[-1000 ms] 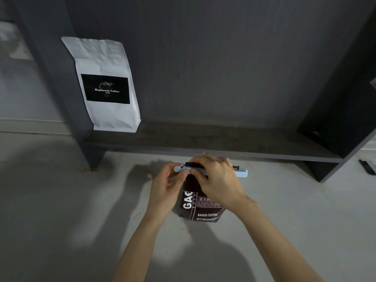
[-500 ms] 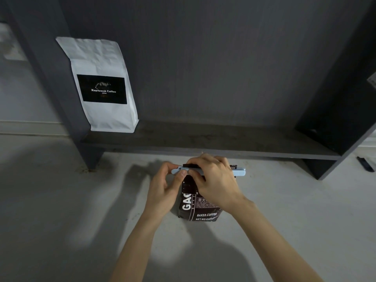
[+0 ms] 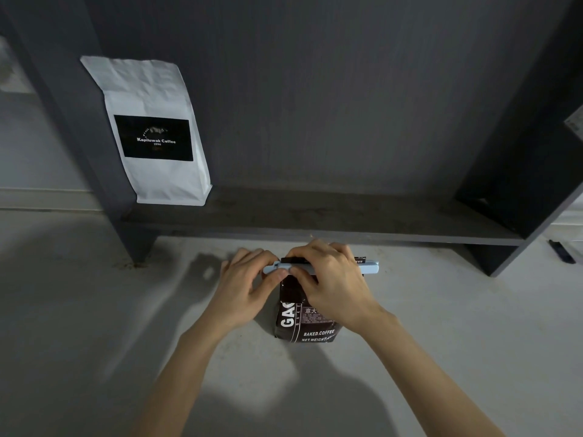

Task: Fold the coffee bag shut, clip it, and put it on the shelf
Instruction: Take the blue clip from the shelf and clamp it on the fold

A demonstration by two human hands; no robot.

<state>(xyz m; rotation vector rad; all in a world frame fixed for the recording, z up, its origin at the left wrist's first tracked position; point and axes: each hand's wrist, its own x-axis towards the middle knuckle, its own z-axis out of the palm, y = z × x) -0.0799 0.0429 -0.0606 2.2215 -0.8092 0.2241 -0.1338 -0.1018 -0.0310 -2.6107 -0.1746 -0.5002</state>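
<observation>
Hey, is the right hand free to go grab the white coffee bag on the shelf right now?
Probably not yet. The right hand is pressing the blue clip on the dark coffee bag. The white coffee bag stands unobstructed at the shelf's far left, nearer the left hand.

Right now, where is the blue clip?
The blue clip sits across the dark coffee bag's folded top, centre frame, on the floor before the shelf.

White coffee bag [image 3: 151,130] upright; small dark object [image 3: 561,251] on floor.
</observation>
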